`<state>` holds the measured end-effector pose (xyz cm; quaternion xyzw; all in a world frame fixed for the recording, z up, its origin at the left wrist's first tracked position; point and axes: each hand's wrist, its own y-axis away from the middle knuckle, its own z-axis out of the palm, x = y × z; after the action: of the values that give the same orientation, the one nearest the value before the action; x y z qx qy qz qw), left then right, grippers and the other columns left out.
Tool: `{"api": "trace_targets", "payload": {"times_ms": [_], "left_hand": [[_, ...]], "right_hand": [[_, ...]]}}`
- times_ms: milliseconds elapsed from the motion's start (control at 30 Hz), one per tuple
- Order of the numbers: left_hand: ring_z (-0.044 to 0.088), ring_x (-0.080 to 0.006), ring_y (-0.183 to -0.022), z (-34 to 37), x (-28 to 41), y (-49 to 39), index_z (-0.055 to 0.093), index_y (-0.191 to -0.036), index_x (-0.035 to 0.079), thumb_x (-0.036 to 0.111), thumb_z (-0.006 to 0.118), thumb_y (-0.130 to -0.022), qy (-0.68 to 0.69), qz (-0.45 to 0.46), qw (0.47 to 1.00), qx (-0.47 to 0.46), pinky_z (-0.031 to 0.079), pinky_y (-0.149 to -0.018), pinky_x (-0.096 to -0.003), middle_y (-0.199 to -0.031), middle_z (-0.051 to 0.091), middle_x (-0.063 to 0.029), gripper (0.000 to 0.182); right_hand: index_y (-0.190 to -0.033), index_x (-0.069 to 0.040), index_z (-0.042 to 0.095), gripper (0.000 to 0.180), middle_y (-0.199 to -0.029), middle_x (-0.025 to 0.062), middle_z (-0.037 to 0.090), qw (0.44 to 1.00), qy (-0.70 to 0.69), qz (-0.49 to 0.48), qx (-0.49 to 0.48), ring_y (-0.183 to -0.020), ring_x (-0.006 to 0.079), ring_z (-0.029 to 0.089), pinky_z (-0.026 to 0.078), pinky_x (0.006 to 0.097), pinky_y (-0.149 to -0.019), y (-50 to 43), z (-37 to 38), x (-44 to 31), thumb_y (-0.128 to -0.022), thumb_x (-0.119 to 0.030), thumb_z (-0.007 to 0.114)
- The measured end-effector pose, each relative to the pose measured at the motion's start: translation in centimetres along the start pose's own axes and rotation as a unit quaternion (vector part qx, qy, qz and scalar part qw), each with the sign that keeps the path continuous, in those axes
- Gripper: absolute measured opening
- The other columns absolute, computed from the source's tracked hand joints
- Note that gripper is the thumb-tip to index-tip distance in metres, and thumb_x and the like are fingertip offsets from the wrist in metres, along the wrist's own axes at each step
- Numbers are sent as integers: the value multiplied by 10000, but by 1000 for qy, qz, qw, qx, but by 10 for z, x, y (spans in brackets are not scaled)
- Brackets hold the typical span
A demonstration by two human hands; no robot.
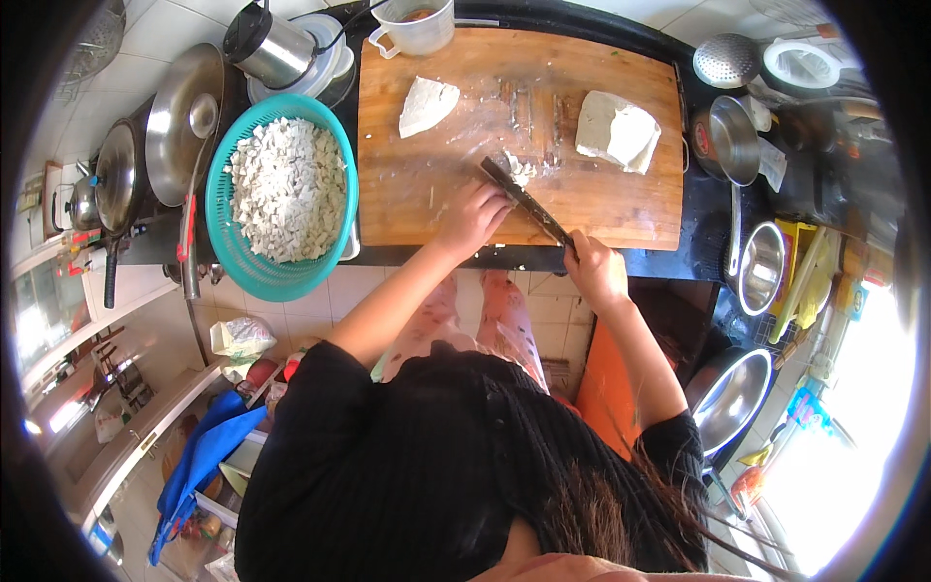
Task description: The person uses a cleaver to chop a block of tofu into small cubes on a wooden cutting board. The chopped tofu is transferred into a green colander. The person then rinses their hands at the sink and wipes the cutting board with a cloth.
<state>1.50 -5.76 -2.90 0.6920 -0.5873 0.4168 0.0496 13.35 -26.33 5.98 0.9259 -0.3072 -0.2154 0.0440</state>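
My right hand (598, 270) is closed around the handle of a dark-bladed kitchen knife (531, 204), which slants up and left over a wooden cutting board (407, 211). Close to the blade, the fingers of my left hand (476, 218) touch or nearly touch it; their exact contact is hidden. Small white crumbs (520, 169) lie just beyond the blade. A white wedge that looks like tofu (428, 107) rests on the upper left of the board, and a larger white block (618, 132) on the right. Left of the board, a teal plastic colander (218, 196) holds many small white cubes (287, 193).
A clear plastic measuring jug (422, 29) stands at the board's back edge. Behind the colander is a steel appliance (273, 47). A wok (174, 131) leans at the left; a steel saucepan (733, 138) and metal bowls (761, 268) are at the right.
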Motion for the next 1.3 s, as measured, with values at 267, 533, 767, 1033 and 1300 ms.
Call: {"api": "trace_targets", "payload": {"times_ms": [267,533,767,1033,1300], "left_hand": [[481,-375,-1225,13,5,8,462,-1301,34,134,689,-830,-7,-88,994,70,374,-1034,-491,-1296,516,-204,533],[290,-418,-1396,59,-2,-28,288,-1429,-66,277,588,-920,-30,-107,994,-13,213,-1165,-496,-1478,322,-281,683],[300,-429,-1385,30,8,-47,316,-1421,-64,230,581,-925,-16,-66,997,35,250,-1152,-494,-1476,335,-258,635],[528,-428,-1191,-160,-26,-38,662,-1118,61,18,632,-815,-87,-160,918,352,407,-990,-475,-1186,628,-188,308],[536,-406,-1150,-202,-32,-30,695,-1013,130,51,629,-808,-307,-98,889,326,324,-1034,-578,-1189,626,-135,229]], "right_hand": [[-901,-18,621,100,-638,83,637,881,-406,235,60,-475,172,578,455,304,-451,40,31,19,-863,-105,653],[-909,-50,573,95,-660,31,596,687,-653,313,57,-472,106,518,444,261,-437,32,109,-8,-907,-115,642],[-885,-37,573,87,-647,32,590,746,-606,276,21,-458,101,507,435,255,-431,8,80,-50,-909,-104,624],[-852,-4,604,129,-627,16,612,870,-489,52,-25,-476,67,520,416,239,-445,-16,7,-170,-889,-117,654],[-978,-13,607,168,-676,4,603,877,-481,17,-2,-558,73,539,430,236,-510,2,-35,-153,-849,-89,684]]}}
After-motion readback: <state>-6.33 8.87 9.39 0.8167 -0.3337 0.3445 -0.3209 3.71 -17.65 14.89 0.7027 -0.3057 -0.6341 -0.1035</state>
